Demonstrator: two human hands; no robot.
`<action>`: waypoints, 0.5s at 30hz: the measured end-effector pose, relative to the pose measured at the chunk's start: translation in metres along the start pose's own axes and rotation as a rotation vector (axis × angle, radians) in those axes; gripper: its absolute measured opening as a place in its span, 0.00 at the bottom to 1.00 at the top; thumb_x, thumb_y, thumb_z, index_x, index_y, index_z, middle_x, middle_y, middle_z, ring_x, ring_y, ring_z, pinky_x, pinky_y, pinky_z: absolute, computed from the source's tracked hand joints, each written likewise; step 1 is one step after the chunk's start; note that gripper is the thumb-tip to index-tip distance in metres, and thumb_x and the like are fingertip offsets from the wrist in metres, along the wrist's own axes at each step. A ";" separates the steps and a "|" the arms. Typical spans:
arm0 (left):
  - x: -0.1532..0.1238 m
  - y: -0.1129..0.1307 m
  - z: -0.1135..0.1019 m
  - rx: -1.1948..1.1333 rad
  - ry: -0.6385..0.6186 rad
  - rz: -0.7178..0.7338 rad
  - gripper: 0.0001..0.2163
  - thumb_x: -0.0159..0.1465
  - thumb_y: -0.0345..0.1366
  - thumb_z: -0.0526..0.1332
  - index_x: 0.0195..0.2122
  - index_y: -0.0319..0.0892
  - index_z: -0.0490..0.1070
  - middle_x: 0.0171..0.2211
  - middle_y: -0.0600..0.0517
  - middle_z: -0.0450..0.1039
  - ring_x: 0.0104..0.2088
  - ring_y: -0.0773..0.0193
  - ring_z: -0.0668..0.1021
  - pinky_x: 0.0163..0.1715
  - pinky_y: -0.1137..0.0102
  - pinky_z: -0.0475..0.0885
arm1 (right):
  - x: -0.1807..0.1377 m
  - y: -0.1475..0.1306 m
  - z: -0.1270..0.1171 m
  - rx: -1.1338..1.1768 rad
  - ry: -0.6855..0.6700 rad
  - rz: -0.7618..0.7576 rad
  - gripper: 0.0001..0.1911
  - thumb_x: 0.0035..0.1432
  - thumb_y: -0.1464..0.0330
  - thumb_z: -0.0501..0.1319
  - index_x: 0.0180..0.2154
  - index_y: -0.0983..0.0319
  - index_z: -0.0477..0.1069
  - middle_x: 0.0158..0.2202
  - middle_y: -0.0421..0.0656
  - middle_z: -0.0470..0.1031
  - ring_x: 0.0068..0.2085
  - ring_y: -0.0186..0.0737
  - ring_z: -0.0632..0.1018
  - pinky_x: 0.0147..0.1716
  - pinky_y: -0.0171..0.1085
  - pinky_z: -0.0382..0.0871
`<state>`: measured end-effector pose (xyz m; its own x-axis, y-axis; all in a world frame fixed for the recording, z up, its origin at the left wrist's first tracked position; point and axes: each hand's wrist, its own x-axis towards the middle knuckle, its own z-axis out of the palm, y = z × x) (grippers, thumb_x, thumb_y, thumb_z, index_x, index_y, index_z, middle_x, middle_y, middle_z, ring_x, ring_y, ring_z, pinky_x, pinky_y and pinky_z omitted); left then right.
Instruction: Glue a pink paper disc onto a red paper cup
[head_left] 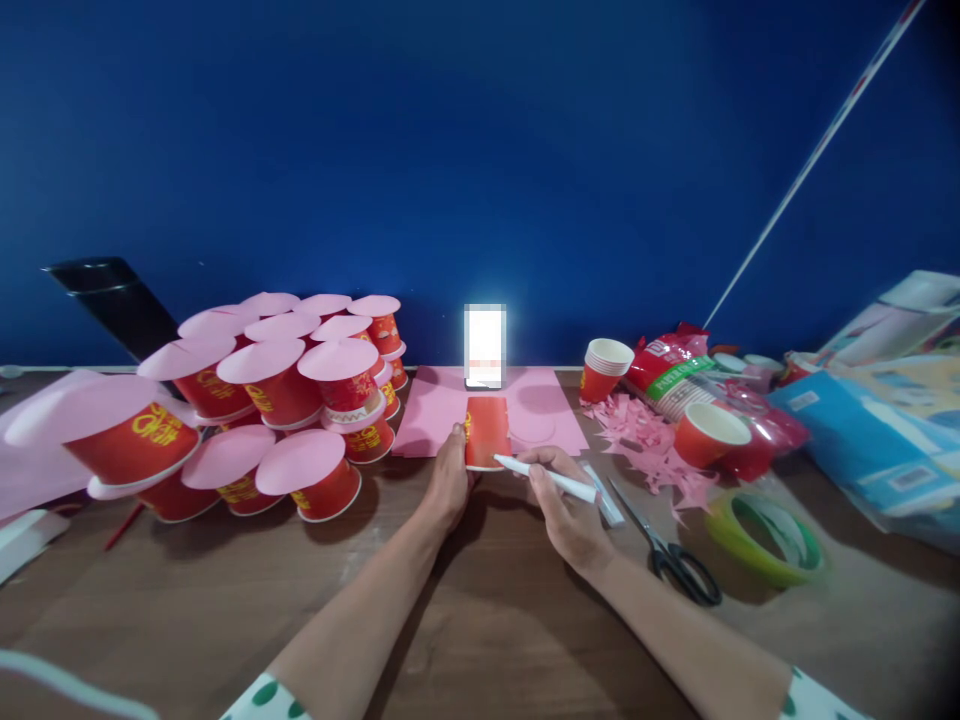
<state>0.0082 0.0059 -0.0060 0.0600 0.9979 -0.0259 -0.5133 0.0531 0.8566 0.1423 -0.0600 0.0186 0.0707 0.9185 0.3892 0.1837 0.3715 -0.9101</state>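
My left hand (448, 482) is closed around the left side of a red paper cup (487, 432). The cup's white rim is at its lower end, and yellow lettering shows along the left. In my right hand (568, 510) is a white marker pen (551, 478), pinched between the fingers. The pen's tip is at the cup's lower right, close to the rim; I cannot tell whether it touches. Beneath and behind the cup lies pink paper (431, 410), with a pink paper disc (532, 428) on it. My left fingertips are hidden behind the cup.
Stacked red cups (322, 490) topped with pink discs fill the left. A bright phone screen (486, 345) stands at the wall. Rightward lie nested cups (606, 365), pink scraps (637, 435), scissors (667, 560), a tape roll (765, 540), a single cup (709, 435) and blue packaging (862, 440).
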 end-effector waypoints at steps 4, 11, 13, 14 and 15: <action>0.001 -0.002 -0.002 0.032 0.001 0.013 0.21 0.60 0.54 0.56 0.33 0.38 0.72 0.28 0.52 0.75 0.27 0.64 0.74 0.33 0.69 0.68 | 0.000 -0.001 0.000 -0.008 -0.023 0.007 0.11 0.61 0.61 0.55 0.35 0.62 0.70 0.22 0.36 0.64 0.22 0.31 0.63 0.21 0.31 0.59; 0.002 -0.003 -0.003 -0.002 0.030 -0.006 0.20 0.59 0.54 0.58 0.31 0.38 0.71 0.27 0.53 0.74 0.26 0.66 0.73 0.31 0.71 0.66 | 0.001 -0.003 -0.001 0.024 -0.004 0.034 0.13 0.61 0.59 0.55 0.34 0.62 0.69 0.22 0.37 0.65 0.21 0.31 0.62 0.20 0.31 0.57; 0.001 -0.002 -0.002 -0.002 0.023 -0.006 0.20 0.59 0.54 0.58 0.31 0.38 0.71 0.26 0.53 0.74 0.26 0.65 0.73 0.32 0.70 0.67 | 0.001 -0.004 0.000 0.020 -0.016 0.046 0.13 0.60 0.59 0.55 0.33 0.62 0.69 0.21 0.36 0.64 0.21 0.31 0.62 0.19 0.31 0.57; 0.001 -0.001 -0.002 0.001 0.017 -0.006 0.20 0.59 0.54 0.58 0.32 0.38 0.71 0.27 0.52 0.75 0.26 0.65 0.74 0.33 0.70 0.67 | 0.001 -0.004 0.000 0.021 -0.029 0.051 0.13 0.60 0.59 0.55 0.33 0.62 0.69 0.21 0.36 0.64 0.21 0.31 0.62 0.19 0.31 0.56; 0.001 -0.001 -0.002 0.004 0.013 -0.006 0.20 0.59 0.54 0.58 0.33 0.38 0.71 0.28 0.52 0.75 0.27 0.65 0.74 0.33 0.70 0.67 | 0.001 -0.005 0.000 0.024 -0.040 0.055 0.13 0.60 0.59 0.55 0.32 0.62 0.69 0.21 0.36 0.64 0.21 0.31 0.62 0.19 0.31 0.56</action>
<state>0.0074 0.0067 -0.0076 0.0515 0.9980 -0.0379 -0.5098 0.0589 0.8582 0.1418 -0.0609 0.0233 0.0411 0.9419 0.3333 0.1565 0.3234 -0.9332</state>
